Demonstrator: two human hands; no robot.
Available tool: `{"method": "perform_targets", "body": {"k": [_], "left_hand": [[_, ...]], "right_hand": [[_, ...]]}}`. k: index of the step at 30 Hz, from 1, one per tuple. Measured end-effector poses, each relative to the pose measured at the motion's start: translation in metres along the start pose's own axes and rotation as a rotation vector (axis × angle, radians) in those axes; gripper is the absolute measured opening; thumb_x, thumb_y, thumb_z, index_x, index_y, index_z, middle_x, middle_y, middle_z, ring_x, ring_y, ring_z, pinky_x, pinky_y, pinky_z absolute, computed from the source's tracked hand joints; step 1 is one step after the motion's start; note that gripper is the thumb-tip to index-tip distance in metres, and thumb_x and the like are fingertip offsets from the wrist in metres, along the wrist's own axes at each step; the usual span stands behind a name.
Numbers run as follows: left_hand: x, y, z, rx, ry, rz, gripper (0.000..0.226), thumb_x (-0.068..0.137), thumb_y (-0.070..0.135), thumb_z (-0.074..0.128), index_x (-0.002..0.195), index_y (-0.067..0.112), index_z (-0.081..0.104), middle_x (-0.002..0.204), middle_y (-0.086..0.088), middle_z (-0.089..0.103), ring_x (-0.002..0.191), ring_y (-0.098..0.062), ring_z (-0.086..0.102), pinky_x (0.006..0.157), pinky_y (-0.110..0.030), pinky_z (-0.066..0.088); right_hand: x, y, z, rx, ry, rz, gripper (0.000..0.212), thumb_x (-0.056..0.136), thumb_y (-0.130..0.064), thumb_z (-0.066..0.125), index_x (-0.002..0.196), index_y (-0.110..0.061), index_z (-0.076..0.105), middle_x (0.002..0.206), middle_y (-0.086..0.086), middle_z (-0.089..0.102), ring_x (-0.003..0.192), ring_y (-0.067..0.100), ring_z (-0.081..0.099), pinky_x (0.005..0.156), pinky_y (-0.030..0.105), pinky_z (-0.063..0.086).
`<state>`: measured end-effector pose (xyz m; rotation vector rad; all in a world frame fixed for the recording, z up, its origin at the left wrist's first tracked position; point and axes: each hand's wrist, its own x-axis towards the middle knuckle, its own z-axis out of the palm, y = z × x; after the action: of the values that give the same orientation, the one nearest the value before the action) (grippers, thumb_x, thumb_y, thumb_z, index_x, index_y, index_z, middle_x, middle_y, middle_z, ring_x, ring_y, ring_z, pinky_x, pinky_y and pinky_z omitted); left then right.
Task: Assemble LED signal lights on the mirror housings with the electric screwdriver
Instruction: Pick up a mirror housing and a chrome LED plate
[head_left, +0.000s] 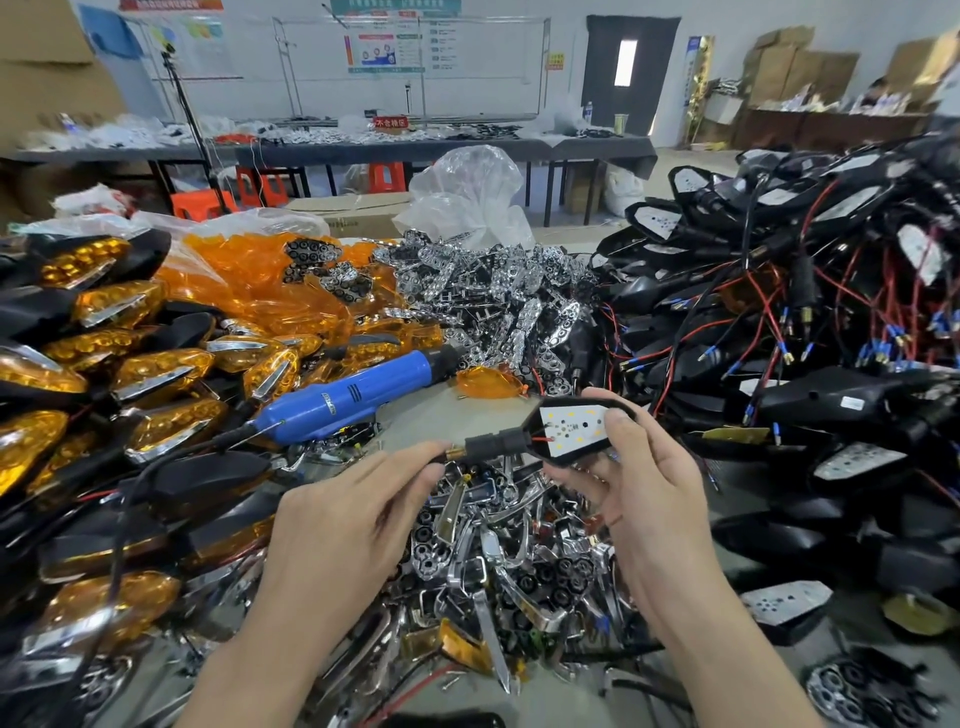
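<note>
On the right, filling that whole side of the workbench (431, 410): a big tangled heap of black housings (779, 322) with red and black wires and blue-sleeved terminals, several showing white boards face up. On the left, a heap nearly as large of finished lights (104, 364), amber fronts in black shells with chrome trims. Behind, toward the middle, a mound of loose amber lenses (249, 286) in clear plastic, and just beside it a mound of chrome reflectors (483, 296), with a crumpled clear bag (467, 192) beyond. Nearest the camera, between the forearms and under the hands, a litter of chrome trim pieces (519, 566). Lying on its side between the finished lights and the bare patch of bench, the blue electric screwdriver (353, 387), black nose toward the reflectors, black cord trailing left and down, apart from both hands. Just past its nose, a single amber lens (488, 382) flat on the bench. Above the trim pieces, held in the air: one mirror housing (527, 428), open face up, white LED board (571, 426) seated inside with a red wire at its left edge. Right hand (644, 493) clamped on the housing's wide end, thumb on the top rim, fingers curled beneath. Left hand (337, 525) pinching the brass end (457, 451) of the housing's black stem (488, 444) between thumb and forefinger, other fingers loosely spread.
</note>
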<state>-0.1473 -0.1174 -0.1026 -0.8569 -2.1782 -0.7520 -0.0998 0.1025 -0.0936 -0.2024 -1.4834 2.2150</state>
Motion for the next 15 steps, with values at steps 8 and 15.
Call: {"method": "perform_targets", "body": {"k": [8, 15], "left_hand": [[-0.001, -0.007, 0.0, 0.141, 0.003, 0.01, 0.027, 0.104, 0.033, 0.043, 0.106, 0.02, 0.066, 0.085, 0.01, 0.065, 0.062, -0.015, 0.06, 0.052, -0.031, 0.05], [-0.002, -0.017, -0.006, 0.277, 0.004, -0.083, 0.031, 0.1, 0.031, 0.04, 0.1, 0.016, 0.067, 0.082, 0.006, 0.065, 0.07, -0.014, 0.044, 0.066, -0.031, 0.039]], "right_hand": [[0.001, -0.001, -0.004, -0.016, 0.027, -0.031, 0.033, 0.109, -0.015, 0.046, 0.102, -0.023, 0.078, 0.101, 0.014, 0.078, 0.093, 0.028, 0.076, 0.07, 0.028, 0.062], [0.006, -0.005, -0.014, 0.013, 0.093, -0.06, 0.027, 0.11, -0.014, 0.043, 0.114, -0.006, 0.069, 0.101, 0.016, 0.077, 0.091, 0.027, 0.076, 0.073, 0.029, 0.062]]}}
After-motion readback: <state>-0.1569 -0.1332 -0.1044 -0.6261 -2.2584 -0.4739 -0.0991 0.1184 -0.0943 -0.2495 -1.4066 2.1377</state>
